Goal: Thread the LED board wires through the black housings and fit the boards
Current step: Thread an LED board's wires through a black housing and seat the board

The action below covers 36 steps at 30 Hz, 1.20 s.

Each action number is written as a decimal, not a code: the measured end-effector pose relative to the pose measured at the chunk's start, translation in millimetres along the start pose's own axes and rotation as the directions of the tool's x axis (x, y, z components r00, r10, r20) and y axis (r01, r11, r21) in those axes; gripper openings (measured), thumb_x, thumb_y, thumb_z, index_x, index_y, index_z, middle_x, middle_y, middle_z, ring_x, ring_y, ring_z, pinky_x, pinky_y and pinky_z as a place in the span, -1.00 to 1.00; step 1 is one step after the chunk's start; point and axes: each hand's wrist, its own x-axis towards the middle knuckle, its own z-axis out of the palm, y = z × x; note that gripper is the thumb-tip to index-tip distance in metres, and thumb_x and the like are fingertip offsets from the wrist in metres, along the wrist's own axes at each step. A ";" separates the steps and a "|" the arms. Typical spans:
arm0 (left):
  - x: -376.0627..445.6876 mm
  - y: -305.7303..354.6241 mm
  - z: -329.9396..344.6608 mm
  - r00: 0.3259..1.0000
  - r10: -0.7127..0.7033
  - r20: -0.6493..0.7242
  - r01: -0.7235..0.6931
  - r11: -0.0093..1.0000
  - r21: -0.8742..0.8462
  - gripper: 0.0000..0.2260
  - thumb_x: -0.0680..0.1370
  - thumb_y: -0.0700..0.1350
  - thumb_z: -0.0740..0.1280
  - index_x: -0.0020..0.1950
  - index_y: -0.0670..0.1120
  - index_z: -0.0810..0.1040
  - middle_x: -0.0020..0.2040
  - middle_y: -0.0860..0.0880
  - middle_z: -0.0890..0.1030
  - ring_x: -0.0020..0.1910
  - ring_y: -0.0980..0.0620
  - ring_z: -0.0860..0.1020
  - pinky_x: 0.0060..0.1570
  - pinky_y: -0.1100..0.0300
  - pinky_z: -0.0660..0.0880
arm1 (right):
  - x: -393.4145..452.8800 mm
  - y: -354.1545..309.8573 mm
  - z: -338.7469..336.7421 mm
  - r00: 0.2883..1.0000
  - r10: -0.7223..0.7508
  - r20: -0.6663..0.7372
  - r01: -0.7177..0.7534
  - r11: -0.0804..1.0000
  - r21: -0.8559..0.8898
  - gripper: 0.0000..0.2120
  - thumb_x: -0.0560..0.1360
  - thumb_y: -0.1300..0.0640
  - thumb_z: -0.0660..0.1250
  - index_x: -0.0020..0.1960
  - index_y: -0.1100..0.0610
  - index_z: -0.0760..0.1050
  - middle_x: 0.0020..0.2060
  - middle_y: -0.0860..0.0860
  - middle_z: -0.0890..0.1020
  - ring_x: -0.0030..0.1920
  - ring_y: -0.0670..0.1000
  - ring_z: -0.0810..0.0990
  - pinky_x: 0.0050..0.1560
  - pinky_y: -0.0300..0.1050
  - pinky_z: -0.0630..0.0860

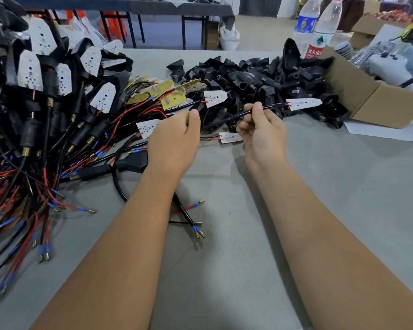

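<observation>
Grey cloth covers the desk [320, 198], with finished wired housings [34, 110] heaped at 9 o'clock and a pile of empty black housings [260, 77] at 1 o'clock beside a cardboard box [367, 101]. 2 water bottles [320, 27] stand behind. The right hand [262, 129] pinches a black wire whose LED board [304, 104] points toward 3 o'clock, its long axis nearly level, just past the grip. The left hand [177, 136], fingers curled, seems to hold another wire; its board [216, 98] points the same way, at 1 o'clock from that grip.
</observation>
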 end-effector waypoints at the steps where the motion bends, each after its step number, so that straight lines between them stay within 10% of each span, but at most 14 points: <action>1: 0.4 -0.2 0.0 1.000 -0.005 -0.003 0.005 1.000 0.006 -0.59 0.65 0.07 0.04 -0.26 -0.13 0.43 -0.38 -0.07 0.48 -0.34 -0.06 0.44 -0.35 0.08 0.33 | 0.3 0.0 0.6 0.999 -0.012 -0.032 0.013 1.000 0.004 -0.75 0.65 0.18 0.20 -0.16 0.20 0.53 -0.40 -0.01 0.44 -0.47 -0.12 0.43 -0.32 -0.26 0.48; 11: -5.6 14.9 3.2 0.981 0.165 0.098 -0.160 0.986 -0.057 -0.85 0.57 -0.12 0.20 -0.08 -0.05 0.56 -0.28 0.07 0.50 -0.25 0.07 0.43 -0.25 0.11 0.35 | 4.3 -9.0 -6.6 0.951 -0.274 -0.142 0.217 0.921 -0.323 -0.71 0.62 0.04 0.20 -0.10 0.21 0.56 -0.33 -0.08 0.46 -0.39 -0.23 0.43 -0.32 -0.40 0.41; 15: -8.3 15.3 9.4 0.959 0.229 0.165 -0.237 0.971 0.031 -0.82 0.62 -0.04 0.21 0.14 0.03 0.58 -0.05 0.03 0.63 -0.07 0.01 0.53 -0.18 0.11 0.42 | 10.8 4.5 -7.4 0.983 -0.182 0.004 0.117 0.615 -0.779 -0.75 0.54 -0.12 0.22 -0.02 -0.03 0.61 0.08 0.06 0.52 0.24 0.06 0.41 0.35 -0.02 0.28; 20: -8.6 9.1 17.3 0.947 0.144 0.286 -0.177 0.980 0.091 -0.80 0.63 0.01 0.20 0.17 0.06 0.56 -0.02 0.04 0.64 0.00 -0.02 0.55 -0.17 0.11 0.41 | 13.1 8.7 -9.0 0.995 -0.095 -0.006 0.031 0.387 -0.921 -0.68 0.50 -0.19 0.14 -0.10 -0.04 0.58 0.28 0.01 0.46 0.38 0.07 0.28 0.40 0.11 0.14; 24: -8.2 9.7 19.8 0.947 0.113 0.300 -0.150 0.984 0.102 -0.80 0.63 0.05 0.19 0.12 0.06 0.56 -0.03 0.05 0.63 -0.01 0.00 0.53 -0.20 0.12 0.34 | 8.7 6.5 -8.4 0.987 -0.149 -0.064 0.040 0.605 -0.795 -0.61 0.42 -0.15 0.19 -0.43 0.09 0.40 -0.23 0.03 0.51 -0.01 0.15 0.50 0.09 0.14 0.47; 29: -8.5 10.8 19.9 0.945 0.119 0.304 -0.153 0.984 0.093 -0.79 0.64 0.04 0.17 0.10 0.04 0.57 -0.07 0.06 0.61 -0.03 0.02 0.52 -0.23 0.14 0.28 | 3.2 4.3 -7.8 0.978 -0.192 -0.077 0.111 0.799 -0.591 -0.78 0.44 -0.02 0.25 -0.27 0.06 0.55 -0.43 -0.07 0.54 -0.37 -0.20 0.46 -0.24 -0.15 0.43; 36: -7.8 9.6 15.3 0.959 0.069 0.276 -0.075 0.997 0.011 -0.76 0.58 0.12 0.22 0.21 0.11 0.48 -0.05 0.11 0.60 -0.05 0.04 0.52 -0.17 0.12 0.39 | -3.3 0.6 -2.5 0.994 -0.073 0.084 0.104 0.876 -0.471 -0.79 0.58 0.05 0.24 -0.10 0.05 0.63 -0.49 -0.05 0.51 -0.47 -0.11 0.47 -0.39 -0.27 0.41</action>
